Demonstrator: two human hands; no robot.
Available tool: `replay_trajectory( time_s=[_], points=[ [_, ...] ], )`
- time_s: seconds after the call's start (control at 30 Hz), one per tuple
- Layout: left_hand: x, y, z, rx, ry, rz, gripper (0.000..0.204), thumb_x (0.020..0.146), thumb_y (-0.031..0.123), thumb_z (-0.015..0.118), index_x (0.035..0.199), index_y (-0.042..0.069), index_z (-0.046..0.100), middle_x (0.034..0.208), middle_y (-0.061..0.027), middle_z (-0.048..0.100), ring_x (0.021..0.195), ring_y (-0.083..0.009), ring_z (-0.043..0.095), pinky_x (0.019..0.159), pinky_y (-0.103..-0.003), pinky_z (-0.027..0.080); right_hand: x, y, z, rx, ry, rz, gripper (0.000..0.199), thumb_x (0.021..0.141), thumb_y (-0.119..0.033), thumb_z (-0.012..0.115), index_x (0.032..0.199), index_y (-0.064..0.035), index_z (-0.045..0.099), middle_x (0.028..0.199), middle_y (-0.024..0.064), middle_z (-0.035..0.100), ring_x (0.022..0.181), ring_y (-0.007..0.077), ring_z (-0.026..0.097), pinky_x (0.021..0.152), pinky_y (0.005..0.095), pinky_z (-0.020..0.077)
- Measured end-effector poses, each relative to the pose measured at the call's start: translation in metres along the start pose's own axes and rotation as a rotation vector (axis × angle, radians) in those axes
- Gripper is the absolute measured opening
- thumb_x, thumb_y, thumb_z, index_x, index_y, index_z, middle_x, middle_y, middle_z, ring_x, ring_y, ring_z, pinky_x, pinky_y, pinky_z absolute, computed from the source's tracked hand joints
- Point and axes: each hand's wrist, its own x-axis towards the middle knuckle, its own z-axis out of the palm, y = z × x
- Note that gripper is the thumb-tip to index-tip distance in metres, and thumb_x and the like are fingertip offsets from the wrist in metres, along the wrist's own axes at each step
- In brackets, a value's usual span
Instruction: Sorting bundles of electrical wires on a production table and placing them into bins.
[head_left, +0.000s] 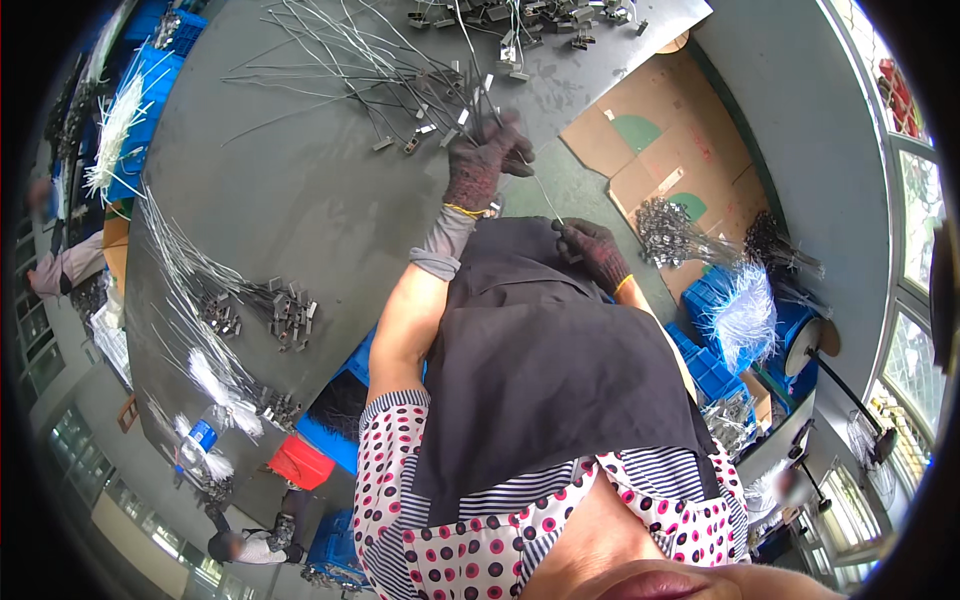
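My left hand (484,160), in a dark knitted glove, is closed around a bunch of thin grey wires (370,70) with small metal clips on their ends, at the near edge of the grey table (300,210). One thin wire (545,197) runs from that hand down to my right hand (592,248), also gloved, which pinches its lower end against my dark apron (540,350).
More clipped wires (215,290) lie along the table's left side, and loose metal clips (520,15) at the far edge. Flattened cardboard (670,130) and blue crates (715,340) with wire bundles stand at my right. Other people (60,265) work at the left and below.
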Motion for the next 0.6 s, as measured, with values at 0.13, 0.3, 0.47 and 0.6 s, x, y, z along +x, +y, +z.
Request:
replay_trajectory(
  time_s=[0.13, 0.3, 0.47, 0.6],
  points=[
    [0.009, 0.041, -0.037, -0.113, 0.084, 0.049, 0.032, 0.101, 0.027, 0.058, 0.111, -0.003, 0.066, 0.090, -0.0092, 0.070, 0.074, -0.0202, 0.070, 0.063, -0.034, 0.061, 0.018, 0.001, 0.005, 0.006, 0.053, -0.012, 0.037, 0.096, -0.030, 0.064, 0.118, 0.0003, 0.066, 0.092, 0.0046, 0.067, 0.076, 0.0112, 0.060, 0.068, 0.0256, 0.0489],
    [0.011, 0.037, -0.038, 0.153, 0.122, 0.068, 0.027, 0.099, 0.025, 0.060, 0.100, 0.000, 0.070, 0.089, -0.0050, 0.071, 0.077, -0.0158, 0.069, 0.070, -0.027, 0.057, 0.058, -0.082, 0.054, -0.009, 0.010, -0.085, 0.061, 0.095, -0.049, 0.054, 0.128, 0.0028, 0.057, 0.106, 0.0108, 0.067, 0.086, 0.0178, 0.064, 0.069, 0.0287, 0.0507],
    [0.002, 0.028, -0.031, 0.071, 0.158, 0.055, 0.024, 0.099, 0.021, 0.059, 0.101, 0.000, 0.071, 0.090, -0.0055, 0.071, 0.078, -0.0127, 0.068, 0.074, -0.027, 0.054, 0.091, -0.164, 0.128, -0.099, -0.030, -0.280, 0.064, 0.097, -0.052, 0.050, 0.126, 0.0042, 0.056, 0.111, 0.0172, 0.066, 0.084, 0.0240, 0.068, 0.064, 0.0336, 0.0533],
    [0.032, 0.023, -0.052, 0.224, 0.150, 0.137, 0.032, 0.098, 0.030, 0.060, 0.100, -0.001, 0.070, 0.087, -0.0058, 0.070, 0.073, -0.0121, 0.063, 0.067, -0.030, 0.050, 0.128, -0.169, 0.125, -0.438, -0.027, -0.513, 0.052, 0.095, -0.046, 0.054, 0.124, -0.0036, 0.057, 0.111, 0.0162, 0.067, 0.090, 0.0272, 0.067, 0.071, 0.0355, 0.0547]
  ],
)
